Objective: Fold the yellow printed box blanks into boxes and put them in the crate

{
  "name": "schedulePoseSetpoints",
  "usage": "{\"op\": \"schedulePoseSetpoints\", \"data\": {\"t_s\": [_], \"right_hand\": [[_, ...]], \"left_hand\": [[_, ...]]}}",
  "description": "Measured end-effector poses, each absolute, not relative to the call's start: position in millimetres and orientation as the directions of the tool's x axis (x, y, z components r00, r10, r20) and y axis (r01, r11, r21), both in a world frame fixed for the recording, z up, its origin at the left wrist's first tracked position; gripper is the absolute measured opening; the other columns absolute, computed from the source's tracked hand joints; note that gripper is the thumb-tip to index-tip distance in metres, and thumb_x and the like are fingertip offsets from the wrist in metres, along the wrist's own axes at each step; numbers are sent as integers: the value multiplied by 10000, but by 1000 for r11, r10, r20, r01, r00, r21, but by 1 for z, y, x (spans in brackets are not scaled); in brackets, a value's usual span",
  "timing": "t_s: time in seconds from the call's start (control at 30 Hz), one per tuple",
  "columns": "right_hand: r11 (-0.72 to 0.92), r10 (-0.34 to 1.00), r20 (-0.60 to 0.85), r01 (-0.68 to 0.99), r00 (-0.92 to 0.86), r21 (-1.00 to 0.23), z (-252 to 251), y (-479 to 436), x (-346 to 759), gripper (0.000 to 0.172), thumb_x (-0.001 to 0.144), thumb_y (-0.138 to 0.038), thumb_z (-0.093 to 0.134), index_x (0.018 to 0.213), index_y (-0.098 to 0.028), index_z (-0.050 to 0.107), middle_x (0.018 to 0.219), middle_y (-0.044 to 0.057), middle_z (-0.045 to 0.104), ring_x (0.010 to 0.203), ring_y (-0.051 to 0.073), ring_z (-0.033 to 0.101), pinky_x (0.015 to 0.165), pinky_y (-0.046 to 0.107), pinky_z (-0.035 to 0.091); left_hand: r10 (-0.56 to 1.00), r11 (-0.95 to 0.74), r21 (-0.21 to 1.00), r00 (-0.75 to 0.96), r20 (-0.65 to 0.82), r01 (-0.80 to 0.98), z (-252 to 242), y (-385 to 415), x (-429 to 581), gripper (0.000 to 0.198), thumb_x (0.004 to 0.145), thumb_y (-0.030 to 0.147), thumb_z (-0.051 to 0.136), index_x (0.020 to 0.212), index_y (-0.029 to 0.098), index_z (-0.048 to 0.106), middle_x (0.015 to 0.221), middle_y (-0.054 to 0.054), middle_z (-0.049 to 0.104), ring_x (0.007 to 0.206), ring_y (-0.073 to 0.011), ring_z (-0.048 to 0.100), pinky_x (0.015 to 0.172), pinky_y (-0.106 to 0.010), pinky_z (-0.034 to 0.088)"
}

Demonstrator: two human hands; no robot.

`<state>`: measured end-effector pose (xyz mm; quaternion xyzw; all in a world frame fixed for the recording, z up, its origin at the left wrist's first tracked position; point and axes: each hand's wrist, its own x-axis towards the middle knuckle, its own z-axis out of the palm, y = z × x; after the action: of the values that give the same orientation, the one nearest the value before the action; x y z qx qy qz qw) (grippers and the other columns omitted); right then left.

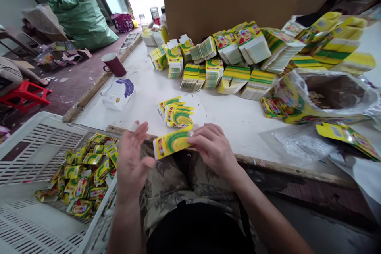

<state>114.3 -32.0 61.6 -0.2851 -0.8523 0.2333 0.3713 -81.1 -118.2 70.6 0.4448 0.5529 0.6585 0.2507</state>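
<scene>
Pinched in my right hand [211, 147] is a flat yellow and green crayon box [172, 142], held by its right end above the table's front edge. My left hand [132, 158] is raised just left of the box, fingers stretched out and thumb apart, with nothing in it. Behind the held box, a small loose pile of flat crayon boxes [178, 114] lies on the white table [229, 127]. To the left of my left hand, a white plastic basket [44, 127] contains many small filled crayon boxes [86, 174].
Bundled stacks of flat boxes [232, 75] line the table's back. An open plastic-lined carton [324, 91] stands at right, near a clear plastic bag [300, 143]. A tissue box [118, 94] and maroon mug [114, 64] are at left. A person's leg [18, 73] shows by a red stool [26, 95].
</scene>
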Motion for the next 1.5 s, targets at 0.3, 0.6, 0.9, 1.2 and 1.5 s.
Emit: {"op": "schedulePoseSetpoints", "data": {"t_s": [0.3, 0.6, 0.9, 1.2, 1.5], "right_hand": [[502, 838, 424, 180, -344, -846, 56, -51, 113, 612, 862, -376, 660, 1401, -266, 391, 1449, 109, 466, 1388, 280, 371, 1173, 506, 250], [-243, 822, -113, -165, -558, -956, 51, -56, 92, 364, 909, -388, 576, 1243, -246, 597, 1285, 50, 635, 1206, 226, 581, 1050, 382, 449], [378, 706, 254, 48, -661, -925, 42, -61, 106, 558, 916, -162, 505, 1452, -289, 418, 1540, 75, 380, 1410, 247, 371, 1141, 439, 345], [502, 667, 290, 126, -687, -856, 36, -45, 120, 394, 887, -160, 574, 1272, -231, 623, 1546, 143, 350, 1406, 277, 375, 1079, 449, 418], [483, 694, 252, 176, -674, -858, 44, -34, 121, 346, 866, -222, 641, 1205, -286, 675, 1459, 115, 491, 1345, 289, 466, 1056, 461, 435]], "left_hand": [[963, 52, 711, -223, 149, 701, 57, -110, -58, 696, 670, 476, 776, 1230, 191, 476, 1044, -107, 667, 901, -286, 670, 760, -397, 548], [928, -213, 591, -28, 372, 778, 44, -112, -40, 569, 740, 266, 712, 1222, 251, 411, 1078, -80, 609, 957, -242, 647, 791, -337, 526], [985, -34, 744, -104, 139, 667, 35, -110, -39, 580, 717, 228, 653, 1242, 194, 409, 1080, -141, 625, 919, -297, 672, 752, -410, 541], [964, 89, 602, -220, 148, 794, 42, -119, -63, 575, 640, 377, 785, 1122, 205, 522, 1023, -104, 644, 974, -330, 636, 837, -479, 512], [949, -58, 561, -129, 289, 826, 54, -109, -66, 548, 644, 430, 792, 1100, 217, 578, 946, -76, 651, 886, -290, 634, 763, -388, 508]]}}
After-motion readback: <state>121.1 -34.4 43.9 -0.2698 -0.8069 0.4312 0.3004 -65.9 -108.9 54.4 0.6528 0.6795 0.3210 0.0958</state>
